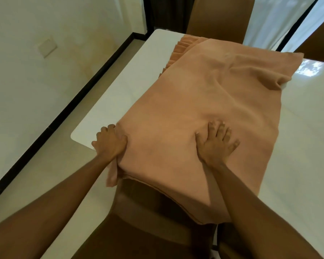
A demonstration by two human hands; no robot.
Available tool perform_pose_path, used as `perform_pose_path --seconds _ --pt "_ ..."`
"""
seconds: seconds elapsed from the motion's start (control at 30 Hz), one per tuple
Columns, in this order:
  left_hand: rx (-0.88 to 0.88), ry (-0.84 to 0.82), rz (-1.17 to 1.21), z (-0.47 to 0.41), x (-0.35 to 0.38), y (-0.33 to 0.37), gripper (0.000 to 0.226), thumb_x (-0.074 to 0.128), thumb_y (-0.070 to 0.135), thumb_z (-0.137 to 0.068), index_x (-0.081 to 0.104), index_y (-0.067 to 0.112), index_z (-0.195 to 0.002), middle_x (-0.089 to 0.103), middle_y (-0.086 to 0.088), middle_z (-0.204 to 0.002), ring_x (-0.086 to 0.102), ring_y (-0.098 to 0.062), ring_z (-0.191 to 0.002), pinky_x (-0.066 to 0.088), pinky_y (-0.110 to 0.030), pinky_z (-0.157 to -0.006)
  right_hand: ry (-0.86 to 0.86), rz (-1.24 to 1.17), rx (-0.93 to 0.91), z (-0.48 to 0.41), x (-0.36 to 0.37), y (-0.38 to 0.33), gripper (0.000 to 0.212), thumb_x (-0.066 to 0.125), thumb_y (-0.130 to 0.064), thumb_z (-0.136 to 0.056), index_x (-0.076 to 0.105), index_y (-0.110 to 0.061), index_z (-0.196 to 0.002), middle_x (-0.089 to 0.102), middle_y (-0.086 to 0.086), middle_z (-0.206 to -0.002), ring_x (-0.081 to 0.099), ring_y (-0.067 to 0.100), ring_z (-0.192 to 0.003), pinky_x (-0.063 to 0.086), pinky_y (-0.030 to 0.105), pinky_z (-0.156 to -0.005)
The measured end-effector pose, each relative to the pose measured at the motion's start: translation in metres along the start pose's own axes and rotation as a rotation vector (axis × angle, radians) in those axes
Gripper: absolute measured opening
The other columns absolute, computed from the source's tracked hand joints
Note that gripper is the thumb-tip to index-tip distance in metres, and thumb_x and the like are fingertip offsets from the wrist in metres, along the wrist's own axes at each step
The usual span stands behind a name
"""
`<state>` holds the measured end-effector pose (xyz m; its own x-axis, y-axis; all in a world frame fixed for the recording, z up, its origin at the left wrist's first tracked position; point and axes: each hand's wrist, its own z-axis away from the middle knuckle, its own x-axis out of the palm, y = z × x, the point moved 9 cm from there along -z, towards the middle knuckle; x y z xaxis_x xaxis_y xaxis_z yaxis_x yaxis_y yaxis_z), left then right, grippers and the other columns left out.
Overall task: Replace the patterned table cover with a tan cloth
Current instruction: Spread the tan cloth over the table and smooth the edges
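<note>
Nearest me is one brown chair (148, 212), partly hidden behind my two forearms and the cloth's overhang. There is one tan cloth (204, 90). It lies lengthwise down the middle of the single white tabletop (307, 118), with its near end draped over the edge towards that chair.

My left grip (108, 142) is closed around the bunched left near edge of the cloth, and its fingertips are hidden under the fabric. My right grip (216, 144) lies flat on the cloth with its fingers spread, pressing down and holding nothing.

At the cloth's far left corner a pleated frill (178, 51) peeks out. Beyond the tabletop are two more brown chairs: one (219, 15) at the far end, its top cut off, and another (320, 40) clipped by the right border.
</note>
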<state>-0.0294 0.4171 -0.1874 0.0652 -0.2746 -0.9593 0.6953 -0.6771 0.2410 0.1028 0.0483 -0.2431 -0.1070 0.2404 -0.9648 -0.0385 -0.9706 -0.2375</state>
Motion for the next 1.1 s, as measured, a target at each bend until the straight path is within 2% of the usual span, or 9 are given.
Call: perform_pose_path --seconds 0.3,0.37,0.43,0.47,0.6,0.77,0.83,0.93,1.1 --pt "0.17 0.182 0.111 0.043 -0.045 -0.004 0.018 0.048 0.028 -0.097 0.05 0.012 -0.089 0.058 -0.004 -0.083 0.059 -0.026 -0.075 0.044 -0.037 -0.064 -0.127 -0.041 -0.297 0.116 0.028 -0.071 0.068 0.018 -0.065 -0.1 0.015 -0.034 -0.161 0.003 0.006 -0.171 -0.001 0.03 -0.157 -0.008 0.062 -0.121" --pt "0.216 0.089 0.099 0.048 -0.029 0.02 0.021 0.049 0.034 -0.1 0.052 0.013 -0.096 0.056 0.001 -0.087 0.059 -0.023 -0.077 0.045 -0.034 -0.068 -0.145 -0.107 -0.295 0.129 0.026 -0.081 0.07 0.021 -0.069 -0.098 0.022 -0.036 -0.159 0.008 0.003 -0.171 0.002 0.028 -0.157 -0.009 0.06 -0.12" --pt "-0.033 -0.141 -0.208 0.049 -0.006 0.021 0.036 0.051 0.044 -0.1 0.06 0.009 -0.106 0.054 0.009 -0.097 0.06 -0.022 -0.081 0.051 -0.035 -0.077 -0.198 -0.217 -0.242 0.125 0.017 -0.085 0.071 0.021 -0.072 -0.096 0.031 -0.037 -0.157 0.018 -0.002 -0.169 0.01 0.025 -0.156 -0.006 0.059 -0.121" --pt "-0.078 -0.244 -0.258 0.056 0.004 0.026 0.04 0.05 0.047 -0.1 0.063 0.009 -0.103 0.056 0.012 -0.099 0.062 -0.022 -0.08 0.053 -0.036 -0.077 -0.239 -0.298 -0.214 0.12 0.012 -0.087 0.072 0.021 -0.076 -0.095 0.036 -0.037 -0.154 0.027 -0.004 -0.166 0.019 0.024 -0.154 0.0 0.059 -0.123" --pt "0.519 -0.319 0.351 0.139 -0.019 0.132 0.029 0.047 0.039 -0.102 0.061 0.015 -0.094 0.064 0.0 -0.084 0.06 -0.018 -0.073 0.047 -0.032 -0.066 -0.491 -1.213 0.015 0.109 -0.028 -0.094 0.049 0.047 -0.064 -0.099 0.06 -0.032 -0.133 0.07 -0.004 -0.127 0.066 0.02 -0.118 0.052 0.05 -0.103" --pt "0.54 -0.597 0.622 0.199 -0.004 0.202 0.012 0.053 0.026 -0.101 0.062 0.018 -0.1 0.066 0.004 -0.093 0.064 -0.013 -0.089 0.052 -0.026 -0.076 -0.53 -1.695 0.267 0.107 -0.065 -0.041 0.041 0.062 -0.018 -0.095 0.051 -0.032 -0.131 0.068 0.007 -0.12 0.069 0.026 -0.102 0.059 0.039 -0.069" --pt "0.566 -0.697 0.706 0.218 0.008 0.217 0.019 0.054 0.025 -0.1 0.069 0.013 -0.097 0.07 -0.002 -0.087 0.065 -0.012 -0.083 0.051 -0.029 -0.078 -0.521 -1.625 0.248 0.106 -0.074 -0.009 0.057 0.054 -0.003 -0.092 0.04 -0.037 -0.135 0.065 0.012 -0.123 0.068 0.03 -0.103 0.059 0.039 -0.067" --pt "0.541 -0.513 0.803 0.232 0.012 0.232 0.038 0.057 0.031 -0.099 0.067 0.009 -0.07 0.059 0.002 -0.059 0.054 -0.011 -0.057 0.044 -0.029 -0.062 -0.467 -1.347 0.127 0.101 -0.092 0.047 0.069 0.043 0.01 -0.088 0.041 -0.03 -0.144 0.063 0.003 -0.125 0.066 0.022 -0.105 0.057 0.029 -0.067" --pt "0.51 -0.327 0.526 0.228 0.039 0.243 0.019 0.061 0.025 -0.096 0.073 0.014 -0.107 0.07 -0.006 -0.11 0.065 -0.018 -0.099 0.05 -0.021 -0.081 -0.241 -0.842 0.163 0.079 -0.125 0.174 0.043 0.046 -0.001 -0.089 0.077 -0.025 -0.105 0.068 -0.002 -0.124 0.064 0.008 -0.103 0.046 0.036 -0.108"
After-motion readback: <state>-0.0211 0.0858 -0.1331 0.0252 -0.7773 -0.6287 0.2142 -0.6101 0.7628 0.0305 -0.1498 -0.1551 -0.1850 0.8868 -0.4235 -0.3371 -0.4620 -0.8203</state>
